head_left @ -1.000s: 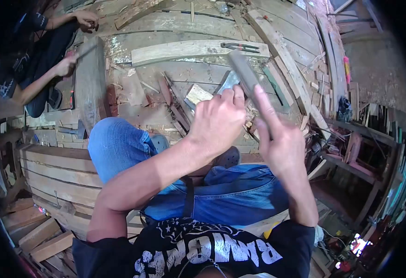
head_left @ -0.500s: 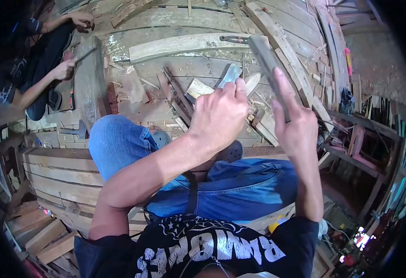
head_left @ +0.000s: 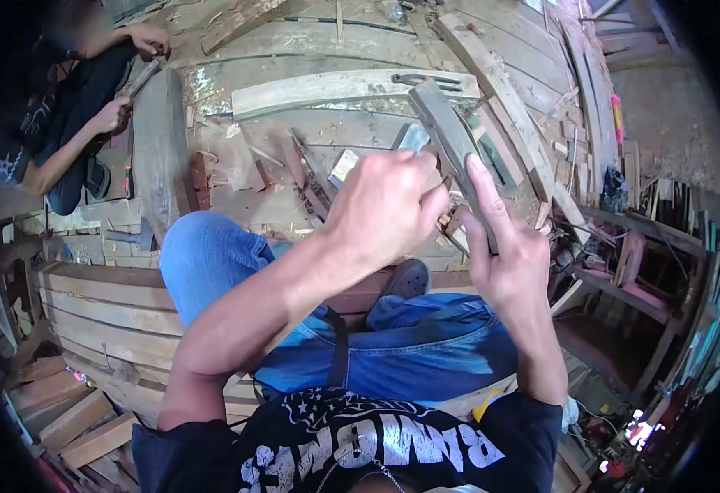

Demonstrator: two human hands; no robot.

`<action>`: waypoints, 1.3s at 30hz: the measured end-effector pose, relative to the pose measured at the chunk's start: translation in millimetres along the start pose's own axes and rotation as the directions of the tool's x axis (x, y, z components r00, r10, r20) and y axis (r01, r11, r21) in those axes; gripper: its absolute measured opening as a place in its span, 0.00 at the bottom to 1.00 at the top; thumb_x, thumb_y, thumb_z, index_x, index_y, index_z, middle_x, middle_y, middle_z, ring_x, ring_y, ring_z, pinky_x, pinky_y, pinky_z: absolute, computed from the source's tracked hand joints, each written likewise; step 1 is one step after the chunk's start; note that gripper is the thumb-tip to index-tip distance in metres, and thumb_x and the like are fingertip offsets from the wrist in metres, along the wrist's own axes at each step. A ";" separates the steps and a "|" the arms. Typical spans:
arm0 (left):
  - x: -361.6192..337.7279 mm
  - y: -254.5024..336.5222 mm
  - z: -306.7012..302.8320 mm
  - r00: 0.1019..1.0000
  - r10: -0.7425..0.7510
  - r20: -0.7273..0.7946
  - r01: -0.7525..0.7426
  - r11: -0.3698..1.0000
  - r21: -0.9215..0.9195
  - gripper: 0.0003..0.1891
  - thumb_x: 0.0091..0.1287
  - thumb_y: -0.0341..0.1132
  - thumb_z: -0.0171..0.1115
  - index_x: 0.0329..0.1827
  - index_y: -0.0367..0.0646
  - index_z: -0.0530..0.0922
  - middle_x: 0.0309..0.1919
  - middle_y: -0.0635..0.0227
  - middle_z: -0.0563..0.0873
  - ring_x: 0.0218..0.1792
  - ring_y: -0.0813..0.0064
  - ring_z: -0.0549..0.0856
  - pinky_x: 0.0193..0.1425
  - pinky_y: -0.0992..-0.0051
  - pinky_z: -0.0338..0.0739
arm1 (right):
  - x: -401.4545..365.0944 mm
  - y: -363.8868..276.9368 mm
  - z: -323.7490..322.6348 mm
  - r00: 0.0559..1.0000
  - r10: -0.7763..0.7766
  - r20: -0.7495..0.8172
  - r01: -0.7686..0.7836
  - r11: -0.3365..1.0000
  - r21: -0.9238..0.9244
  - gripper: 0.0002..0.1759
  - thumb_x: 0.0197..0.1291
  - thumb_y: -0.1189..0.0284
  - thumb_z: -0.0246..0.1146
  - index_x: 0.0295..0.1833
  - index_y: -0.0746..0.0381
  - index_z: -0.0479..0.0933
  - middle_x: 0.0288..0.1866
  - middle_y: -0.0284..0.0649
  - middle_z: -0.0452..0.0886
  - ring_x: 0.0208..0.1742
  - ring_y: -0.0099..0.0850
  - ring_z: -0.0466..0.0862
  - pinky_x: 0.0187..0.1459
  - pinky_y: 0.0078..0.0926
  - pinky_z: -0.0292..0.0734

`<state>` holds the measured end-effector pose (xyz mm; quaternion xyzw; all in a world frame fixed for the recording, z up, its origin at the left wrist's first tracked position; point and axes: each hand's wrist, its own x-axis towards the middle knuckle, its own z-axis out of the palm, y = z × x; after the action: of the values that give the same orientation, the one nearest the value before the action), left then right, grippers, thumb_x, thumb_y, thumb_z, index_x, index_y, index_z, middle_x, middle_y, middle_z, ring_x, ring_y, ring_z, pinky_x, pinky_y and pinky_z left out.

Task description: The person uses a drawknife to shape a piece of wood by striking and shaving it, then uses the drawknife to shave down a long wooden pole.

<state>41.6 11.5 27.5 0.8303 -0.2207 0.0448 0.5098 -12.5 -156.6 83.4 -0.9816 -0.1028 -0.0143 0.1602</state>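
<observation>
A long grey-brown bar (head_left: 445,123) slants up and left from my right hand (head_left: 514,259), whose index finger lies along it while the thumb is on its near side. Close to the bar's left side, my left hand (head_left: 386,201) is closed with its fingertips pinched together; whatever it grips is mostly hidden. Just beyond those knuckles shows a bluish flat piece (head_left: 412,137), and I cannot tell whether it is held. A pale block (head_left: 344,166) lies left of it on the plank floor.
At the left, another person (head_left: 89,123) holds a tool beside a thick timber (head_left: 161,148). A curved plank (head_left: 319,89) and pliers-like tool (head_left: 426,80) lie ahead. Long boards (head_left: 516,123) and a wooden frame (head_left: 623,287) are at the right. Wood scraps litter the floor.
The bar's far end has moved left and slightly nearer. My left hand has turned and come closer to the bar. The other person's tool now points more upward.
</observation>
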 end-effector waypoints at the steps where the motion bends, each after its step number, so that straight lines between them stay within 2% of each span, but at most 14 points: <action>1: 2.4 -0.6 -3.3 1.000 -0.008 0.021 0.009 1.000 -0.024 0.15 0.55 0.30 0.69 0.44 0.31 0.81 0.28 0.49 0.84 0.29 0.52 0.86 0.31 0.63 0.80 | 3.5 3.8 0.9 1.000 0.017 -0.024 -0.017 1.000 0.010 0.36 0.59 0.74 0.64 0.73 0.41 0.65 0.25 0.49 0.79 0.20 0.39 0.81 0.25 0.38 0.77; 4: 4.2 2.2 -4.7 0.999 -0.014 0.036 0.019 0.991 -0.132 0.14 0.55 0.31 0.69 0.41 0.30 0.82 0.26 0.48 0.83 0.27 0.53 0.85 0.30 0.64 0.78 | 14.7 16.5 -1.4 0.980 -0.018 -0.199 0.016 1.000 -0.008 0.34 0.59 0.73 0.65 0.72 0.42 0.67 0.23 0.49 0.78 0.18 0.38 0.80 0.24 0.36 0.76; 6: 7.6 0.2 -10.7 0.998 0.009 0.060 -0.001 0.992 -0.127 0.12 0.56 0.31 0.68 0.39 0.30 0.82 0.24 0.50 0.83 0.25 0.55 0.85 0.29 0.66 0.78 | 1.9 -4.0 -10.2 0.999 0.042 0.032 -0.042 0.999 -0.005 0.31 0.61 0.80 0.61 0.71 0.56 0.67 0.49 0.56 0.83 0.39 0.39 0.88 0.43 0.30 0.80; 8: 5.8 1.9 -13.8 0.992 -0.037 0.118 0.054 0.988 -0.145 0.13 0.57 0.32 0.68 0.42 0.31 0.83 0.24 0.50 0.83 0.22 0.62 0.85 0.28 0.69 0.77 | 13.7 0.8 -14.0 0.973 0.225 0.045 -0.224 0.974 -0.018 0.33 0.58 0.82 0.63 0.71 0.56 0.68 0.46 0.55 0.84 0.43 0.39 0.88 0.44 0.32 0.79; 10: 5.8 6.0 -11.8 0.990 -0.085 0.109 0.107 0.969 -0.223 0.16 0.58 0.33 0.68 0.47 0.32 0.83 0.25 0.51 0.84 0.22 0.73 0.85 0.26 0.73 0.77 | 11.8 17.1 0.5 0.970 -0.010 -0.244 0.014 1.000 0.016 0.34 0.60 0.73 0.65 0.72 0.43 0.67 0.22 0.45 0.78 0.17 0.35 0.79 0.22 0.36 0.74; 12: 10.0 4.0 -11.7 0.997 -0.034 0.070 0.049 0.971 -0.232 0.17 0.59 0.33 0.68 0.49 0.34 0.83 0.24 0.51 0.85 0.22 0.80 0.84 0.26 0.75 0.76 | 1.0 2.7 -3.7 0.995 -0.031 -0.096 0.030 0.999 -0.020 0.34 0.60 0.73 0.65 0.72 0.45 0.67 0.24 0.44 0.80 0.19 0.35 0.80 0.23 0.35 0.75; 13: 9.7 5.2 -13.8 0.993 -0.070 0.098 0.090 0.970 -0.226 0.16 0.60 0.33 0.68 0.49 0.33 0.83 0.24 0.53 0.85 0.22 0.82 0.83 0.26 0.76 0.76 | 4.3 9.4 -8.1 0.998 -0.029 -0.058 0.024 0.997 -0.075 0.32 0.60 0.81 0.61 0.71 0.57 0.67 0.52 0.52 0.83 0.43 0.38 0.88 0.41 0.28 0.81; 15: 7.1 6.2 -11.3 0.977 -0.142 0.162 0.188 0.928 -0.321 0.15 0.61 0.31 0.68 0.49 0.34 0.83 0.21 0.62 0.84 0.23 0.89 0.77 0.25 0.79 0.72 | 9.8 6.6 -12.5 0.992 0.058 -0.116 -0.058 0.998 -0.001 0.32 0.59 0.82 0.62 0.71 0.58 0.68 0.56 0.52 0.81 0.50 0.41 0.86 0.47 0.30 0.81; 19: 10.1 7.2 -17.9 0.922 -0.225 0.314 0.345 0.846 -0.406 0.12 0.64 0.28 0.65 0.48 0.32 0.83 0.22 0.78 0.80 0.25 0.92 0.72 0.24 0.83 0.66 | 4.2 7.4 -11.9 0.996 -0.019 -0.090 0.012 0.997 -0.075 0.31 0.60 0.82 0.61 0.70 0.59 0.68 0.57 0.50 0.81 0.51 0.40 0.86 0.48 0.31 0.80; 33: 13.0 13.4 -31.0 0.809 -0.262 0.526 0.569 0.577 -0.587 0.12 0.68 0.31 0.64 0.49 0.33 0.83 0.24 0.72 0.82 0.18 0.89 0.74 0.19 0.85 0.66 | 5.3 8.3 -18.0 0.972 -0.055 -0.229 0.068 0.997 0.048 0.33 0.57 0.85 0.61 0.70 0.60 0.68 0.58 0.53 0.79 0.50 0.43 0.86 0.45 0.30 0.80; 34: 15.7 12.3 -32.3 0.807 -0.220 0.549 0.566 0.556 -0.609 0.11 0.68 0.32 0.63 0.47 0.33 0.83 0.24 0.72 0.81 0.18 0.89 0.74 0.19 0.85 0.66 | -3.9 -2.6 -22.5 0.996 -0.041 -0.080 0.038 0.999 -0.035 0.33 0.57 0.85 0.61 0.70 0.62 0.67 0.60 0.53 0.78 0.50 0.42 0.86 0.46 0.29 0.80; 36: 16.1 11.9 -33.2 0.821 -0.225 0.525 0.547 0.573 -0.610 0.09 0.69 0.31 0.61 0.43 0.33 0.83 0.24 0.71 0.82 0.18 0.89 0.74 0.19 0.85 0.66 | 2.0 8.8 -20.5 0.987 -0.088 -0.131 0.089 0.996 0.005 0.33 0.57 0.86 0.60 0.70 0.62 0.67 0.60 0.53 0.78 0.48 0.40 0.87 0.46 0.29 0.80; 38: 15.9 13.7 -29.5 0.800 -0.210 0.562 0.565 0.578 -0.588 0.09 0.69 0.31 0.61 0.43 0.33 0.82 0.25 0.71 0.82 0.18 0.89 0.74 0.19 0.85 0.66 | 11.5 17.4 -17.3 0.937 -0.110 -0.332 0.099 0.994 -0.050 0.37 0.54 0.79 0.66 0.71 0.49 0.68 0.23 0.43 0.78 0.17 0.30 0.75 0.18 0.33 0.69; 39: 15.7 15.9 -31.4 0.809 -0.197 0.554 0.560 0.544 -0.625 0.08 0.69 0.31 0.61 0.42 0.33 0.82 0.25 0.72 0.81 0.17 0.89 0.73 0.20 0.85 0.65 | 7.9 14.7 -11.0 0.912 -0.170 -0.372 0.174 0.984 -0.024 0.37 0.55 0.79 0.66 0.72 0.48 0.68 0.22 0.42 0.77 0.17 0.30 0.75 0.19 0.33 0.70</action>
<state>53.9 27.5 60.3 0.5503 -0.1320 -0.3468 0.7479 -1.7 -172.2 89.7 -0.9473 -0.1567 -0.2139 0.1796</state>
